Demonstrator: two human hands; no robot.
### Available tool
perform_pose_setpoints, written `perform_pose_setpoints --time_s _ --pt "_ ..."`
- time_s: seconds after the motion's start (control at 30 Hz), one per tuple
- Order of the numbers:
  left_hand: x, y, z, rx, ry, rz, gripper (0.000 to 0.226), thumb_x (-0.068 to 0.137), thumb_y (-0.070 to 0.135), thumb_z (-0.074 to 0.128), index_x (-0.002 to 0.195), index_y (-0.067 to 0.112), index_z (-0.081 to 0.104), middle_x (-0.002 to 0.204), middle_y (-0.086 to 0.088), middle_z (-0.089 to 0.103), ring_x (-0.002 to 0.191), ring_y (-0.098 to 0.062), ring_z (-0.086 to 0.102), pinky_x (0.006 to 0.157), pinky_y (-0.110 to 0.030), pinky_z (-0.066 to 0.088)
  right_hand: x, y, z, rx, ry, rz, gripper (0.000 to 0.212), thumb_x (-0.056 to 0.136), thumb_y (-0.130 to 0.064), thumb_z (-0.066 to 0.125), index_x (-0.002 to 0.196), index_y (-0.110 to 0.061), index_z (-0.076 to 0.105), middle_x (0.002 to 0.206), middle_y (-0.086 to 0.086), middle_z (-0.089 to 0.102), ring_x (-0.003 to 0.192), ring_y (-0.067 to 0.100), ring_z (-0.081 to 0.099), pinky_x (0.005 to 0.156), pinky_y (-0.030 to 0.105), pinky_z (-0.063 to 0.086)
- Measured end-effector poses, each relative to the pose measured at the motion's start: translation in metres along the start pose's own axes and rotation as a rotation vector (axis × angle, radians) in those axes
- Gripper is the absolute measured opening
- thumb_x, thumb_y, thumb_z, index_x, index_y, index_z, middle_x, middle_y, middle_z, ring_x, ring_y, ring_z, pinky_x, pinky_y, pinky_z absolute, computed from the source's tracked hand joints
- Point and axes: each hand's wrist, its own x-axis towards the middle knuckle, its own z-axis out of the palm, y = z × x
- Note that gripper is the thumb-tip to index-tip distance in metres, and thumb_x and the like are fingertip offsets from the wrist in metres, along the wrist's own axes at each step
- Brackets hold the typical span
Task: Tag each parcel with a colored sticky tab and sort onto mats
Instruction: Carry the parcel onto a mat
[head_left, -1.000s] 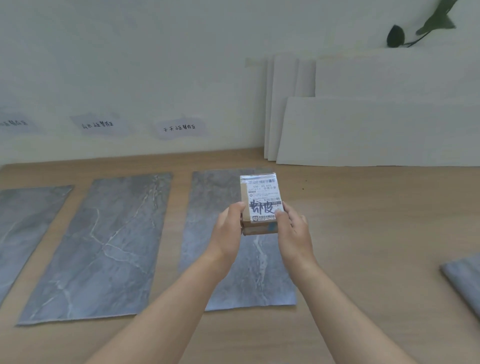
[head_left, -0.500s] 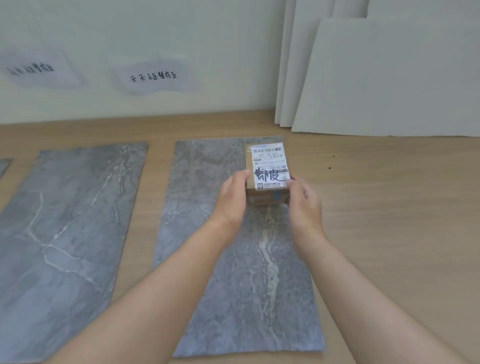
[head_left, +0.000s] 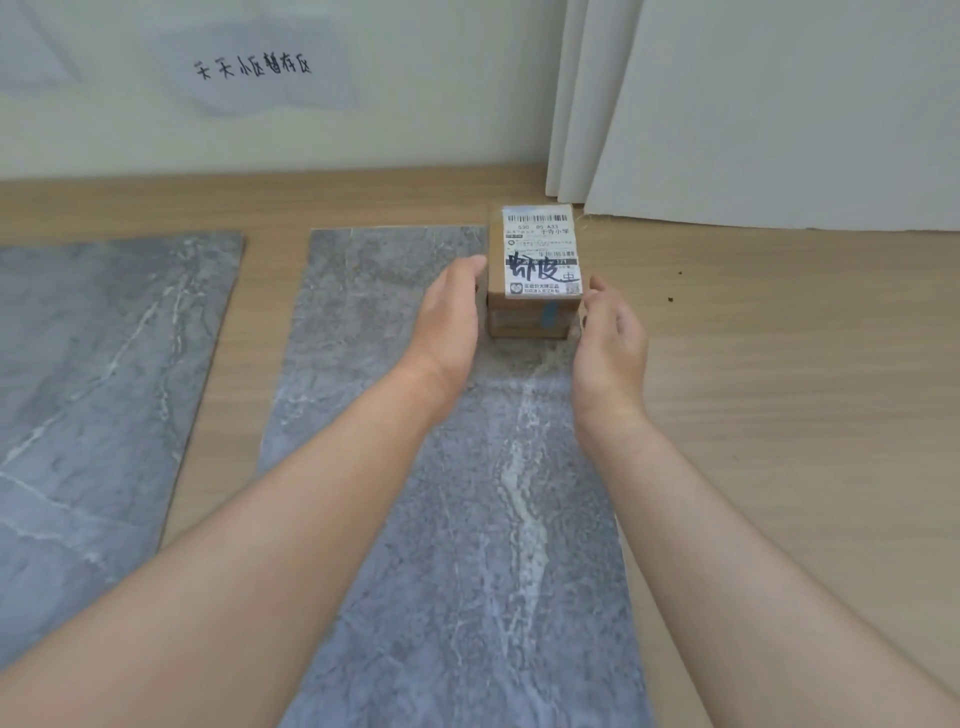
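As the parcel (head_left: 535, 260) sits at the mat (head_left: 415, 519) far corner, my flat-fingered left hand (head_left: 449, 317) steadies it, right hand (head_left: 610, 338) released just beside.

A light wood-grain surface (head_left: 779, 415) runs back to a pale wall. Two thin mats lie flat on it, side by side with a strip of bare wood between them: a long grey marble-patterned mat (head_left: 467, 571) in the middle and a second grey marble-patterned mat (head_left: 93, 389) to its left. At the back right, large white flat boards (head_left: 779, 114) stand on the surface, leaning against the wall. A few small dark specks (head_left: 670, 299) dot the wood right of the middle mat.
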Motion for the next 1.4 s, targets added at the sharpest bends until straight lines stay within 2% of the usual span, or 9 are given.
perform_pose_setpoints --time_s 0.13,0.23,0.4,0.63,0.83,0.9,1.0,1.2,1.4 --pt "-0.027 0.006 -0.014 0.018 0.014 -0.028 0.043 0.098 0.05 0.042 0.137 0.032 0.05 0.147 0.005 0.048 0.138 -0.014 0.041 0.12 -0.044 0.03 -0.027 -0.022 -0.009 -0.02 -0.009 0.015 0.04 0.103 -0.029 0.048 0.14 -0.02 0.059 0.128 -0.015 0.062 0.113 -0.008 0.053 0.1 0.02 0.04" --pt "-0.058 0.022 -0.022 0.016 0.014 -0.037 0.044 0.094 0.055 0.044 0.135 0.039 0.048 0.151 0.006 0.045 0.141 -0.015 0.039 0.12 -0.046 0.029 -0.054 -0.047 -0.016 -0.001 -0.038 0.015 0.033 0.104 -0.026 0.047 0.134 -0.021 0.061 0.115 -0.025 0.06 0.105 -0.016 0.05 0.089 0.01 0.038" --pt "-0.127 0.069 -0.03 0.014 -0.001 0.015 0.049 0.101 0.049 0.041 0.146 0.03 0.044 0.151 0.006 0.045 0.141 -0.013 0.038 0.121 -0.044 0.027 -0.107 -0.102 -0.027 0.028 -0.059 -0.023 0.029 0.104 -0.025 0.047 0.128 -0.024 0.064 0.111 -0.026 0.062 0.107 -0.013 0.055 0.097 0.015 0.042" --pt "-0.229 0.139 -0.054 -0.008 -0.012 0.142 0.068 0.08 0.057 0.043 0.143 0.031 0.047 0.15 0.007 0.045 0.142 -0.013 0.037 0.123 -0.043 0.025 -0.2 -0.193 -0.043 0.081 -0.111 -0.139 0.026 0.098 -0.033 0.05 0.116 -0.03 0.067 0.12 -0.016 0.067 0.118 0.001 0.059 0.113 0.034 0.044" --pt "-0.315 0.188 -0.075 -0.058 0.002 0.236 0.049 0.086 0.055 0.045 0.132 0.038 0.049 0.146 0.006 0.049 0.14 -0.013 0.04 0.122 -0.043 0.026 -0.289 -0.257 -0.057 0.116 -0.179 -0.219 0.024 0.1 -0.032 0.049 0.115 -0.031 0.067 0.118 0.015 0.067 0.11 0.026 0.061 0.098 0.04 0.051" --pt "-0.342 0.198 -0.084 -0.071 0.017 0.256 0.045 0.095 0.05 0.046 0.136 0.034 0.05 0.146 0.005 0.05 0.139 -0.013 0.041 0.122 -0.043 0.027 -0.32 -0.269 -0.059 0.104 -0.193 -0.243 0.029 0.092 -0.042 0.05 0.112 -0.033 0.069 0.12 0.003 0.072 0.112 0.019 0.065 0.106 0.043 0.049" --pt "-0.385 0.209 -0.101 -0.067 0.054 0.282 0.048 0.082 0.059 0.048 0.125 0.039 0.057 0.14 0.01 0.053 0.136 -0.012 0.044 0.121 -0.042 0.029 -0.365 -0.279 -0.059 0.097 -0.209 -0.272 0.038 0.082 -0.048 0.048 0.11 -0.034 0.071 0.124 -0.014 0.069 0.123 0.006 0.059 0.113 0.038 0.044" --pt "-0.46 0.212 -0.144 -0.153 0.092 0.295 0.02 0.102 0.042 0.043 0.113 0.035 0.059 0.12 0.012 0.057 0.121 -0.011 0.049 0.117 -0.04 0.033 -0.452 -0.288 -0.052 0.131 -0.243 -0.281 0.039 0.086 -0.043 0.05 0.115 -0.03 0.072 0.123 -0.012 0.07 0.122 0.008 0.06 0.112 0.039 0.045" --pt "-0.516 0.198 -0.208 -0.173 0.074 0.289 0.023 0.103 0.043 0.041 0.117 0.034 0.056 0.118 0.009 0.054 0.118 -0.011 0.047 0.11 -0.033 0.036 -0.541 -0.281 -0.035 0.13 -0.246 -0.308 0.027 0.103 -0.027 0.047 0.117 -0.027 0.07 0.126 -0.008 0.068 0.125 0.01 0.059 0.114 0.039 0.043"
